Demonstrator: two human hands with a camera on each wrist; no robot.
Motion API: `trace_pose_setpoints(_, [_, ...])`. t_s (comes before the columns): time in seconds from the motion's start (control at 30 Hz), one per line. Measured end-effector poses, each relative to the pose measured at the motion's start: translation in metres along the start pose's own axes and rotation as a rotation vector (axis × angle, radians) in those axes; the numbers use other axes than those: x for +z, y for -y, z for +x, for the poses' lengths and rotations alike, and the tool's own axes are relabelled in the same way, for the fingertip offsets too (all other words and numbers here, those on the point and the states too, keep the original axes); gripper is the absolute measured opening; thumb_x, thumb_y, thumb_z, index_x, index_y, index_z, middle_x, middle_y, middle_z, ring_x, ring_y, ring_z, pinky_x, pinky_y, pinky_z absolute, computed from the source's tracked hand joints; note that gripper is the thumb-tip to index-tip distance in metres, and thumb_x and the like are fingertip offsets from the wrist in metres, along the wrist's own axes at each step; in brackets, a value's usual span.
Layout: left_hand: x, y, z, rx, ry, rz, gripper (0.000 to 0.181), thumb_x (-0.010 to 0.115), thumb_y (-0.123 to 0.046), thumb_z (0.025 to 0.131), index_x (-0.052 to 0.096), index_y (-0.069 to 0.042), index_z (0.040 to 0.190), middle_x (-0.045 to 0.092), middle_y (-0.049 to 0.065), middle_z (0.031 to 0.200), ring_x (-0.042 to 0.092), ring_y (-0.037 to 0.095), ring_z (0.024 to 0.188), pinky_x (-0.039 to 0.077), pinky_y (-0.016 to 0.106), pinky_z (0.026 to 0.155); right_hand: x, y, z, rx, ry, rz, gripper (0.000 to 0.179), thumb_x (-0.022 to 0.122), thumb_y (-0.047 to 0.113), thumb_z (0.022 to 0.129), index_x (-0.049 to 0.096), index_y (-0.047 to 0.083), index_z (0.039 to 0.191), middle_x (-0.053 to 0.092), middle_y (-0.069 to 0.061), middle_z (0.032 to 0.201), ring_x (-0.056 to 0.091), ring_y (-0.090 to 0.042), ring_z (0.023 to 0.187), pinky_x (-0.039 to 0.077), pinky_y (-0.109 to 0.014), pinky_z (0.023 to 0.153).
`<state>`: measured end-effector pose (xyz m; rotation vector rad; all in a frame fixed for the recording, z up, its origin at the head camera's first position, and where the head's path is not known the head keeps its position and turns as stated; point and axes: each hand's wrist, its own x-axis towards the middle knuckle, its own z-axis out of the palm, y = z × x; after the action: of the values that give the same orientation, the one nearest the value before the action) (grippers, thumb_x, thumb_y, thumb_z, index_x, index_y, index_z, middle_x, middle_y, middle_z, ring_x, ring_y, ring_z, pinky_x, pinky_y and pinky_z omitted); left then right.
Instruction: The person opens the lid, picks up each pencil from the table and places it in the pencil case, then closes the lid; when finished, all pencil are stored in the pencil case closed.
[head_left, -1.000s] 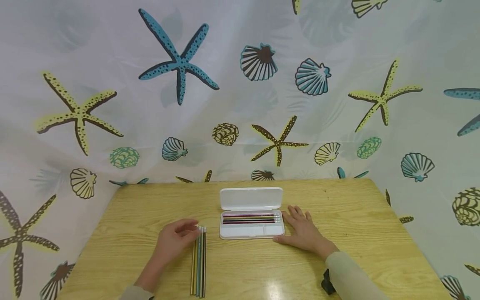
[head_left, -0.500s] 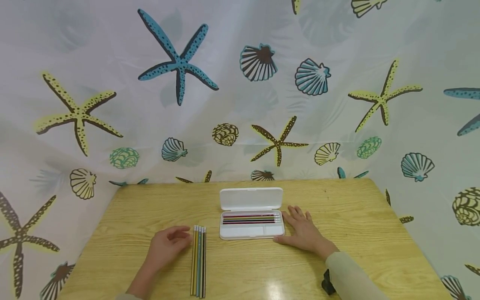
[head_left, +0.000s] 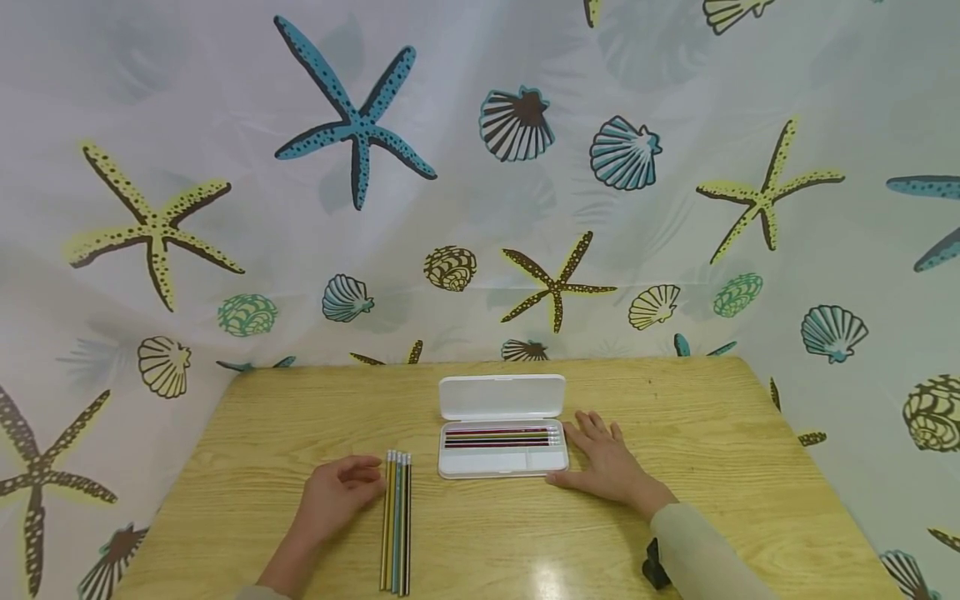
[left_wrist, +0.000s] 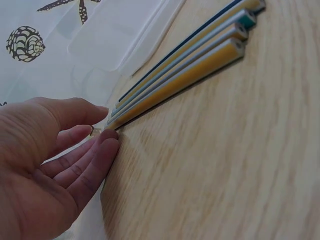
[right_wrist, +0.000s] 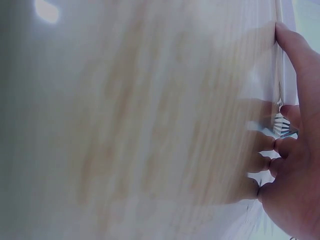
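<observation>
Several pencils (head_left: 397, 525) lie side by side on the wooden table, their eraser ends pointing away from me. My left hand (head_left: 336, 497) is just left of those ends, fingers loosely bent; in the left wrist view a gap shows between thumb and fingers, with the fingertips right by the end of a yellow pencil (left_wrist: 190, 75). A white pencil case (head_left: 480, 463) stands with its lid (head_left: 502, 398) up. Inside it, a row of pencils (head_left: 495, 438) fills the back part. My right hand (head_left: 611, 467) rests with spread fingers at the case's right edge.
The wooden table (head_left: 675, 417) runs back to a pale curtain (head_left: 480, 192) printed with starfish and shells. A small black object (head_left: 656, 567) shows beside the right sleeve (head_left: 705, 550).
My left hand has drawn back leftward from the pencils' eraser ends, then crept slightly back toward them. The right hand, the case and the pencils stay where they were.
</observation>
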<state>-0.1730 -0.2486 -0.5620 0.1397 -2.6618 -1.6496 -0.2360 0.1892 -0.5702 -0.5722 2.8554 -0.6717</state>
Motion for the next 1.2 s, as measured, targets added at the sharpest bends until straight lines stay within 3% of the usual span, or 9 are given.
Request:
trace_pose_setpoints(0.57, [0.007,-0.005,0.001,0.029,-0.035,0.081,0.035,0.083,-0.005,0.086,0.074,0.001,0.12,0.079,0.013,0.101,0.074,0.013,0.083,0.056,0.018,0.076,0.0,-0.003,0.0,-0.01,-0.005,0.0,0.103,0.07,0.071,0.089,0.036,0.009,0.164,0.021,-0.022,0.174,0.01,-0.044,0.164,0.006,-0.071,0.127])
trace_pose_setpoints(0.83, [0.006,-0.006,0.001,-0.007,-0.036,0.096,0.042,0.085,-0.005,0.083,0.073,0.002,0.123,0.079,0.012,0.099,0.074,0.011,0.08,0.056,0.018,0.074,0.002,-0.004,0.001,-0.006,0.002,0.008,0.103,0.07,0.071,0.089,0.036,0.009,0.164,0.021,-0.023,0.174,0.01,-0.044,0.163,0.006,-0.071,0.127])
trace_pose_setpoints(1.07, [0.007,-0.012,0.002,-0.028,-0.051,0.171,0.046,0.085,-0.009,0.082,0.072,0.001,0.125,0.079,0.006,0.092,0.073,0.011,0.076,0.055,0.022,0.071,0.0,-0.001,-0.001,-0.002,0.003,0.021,0.102,0.071,0.069,0.089,0.037,0.009,0.164,0.021,-0.024,0.174,0.01,-0.045,0.163,0.006,-0.072,0.127])
trace_pose_setpoints(1.2, [0.007,-0.015,0.002,-0.012,-0.079,0.237,0.047,0.082,-0.008,0.08,0.072,0.001,0.125,0.079,0.003,0.086,0.072,0.01,0.075,0.057,0.031,0.077,0.0,-0.002,0.0,-0.009,-0.002,0.014,0.102,0.071,0.069,0.089,0.037,0.009,0.164,0.021,-0.024,0.174,0.01,-0.045,0.163,0.006,-0.072,0.127])
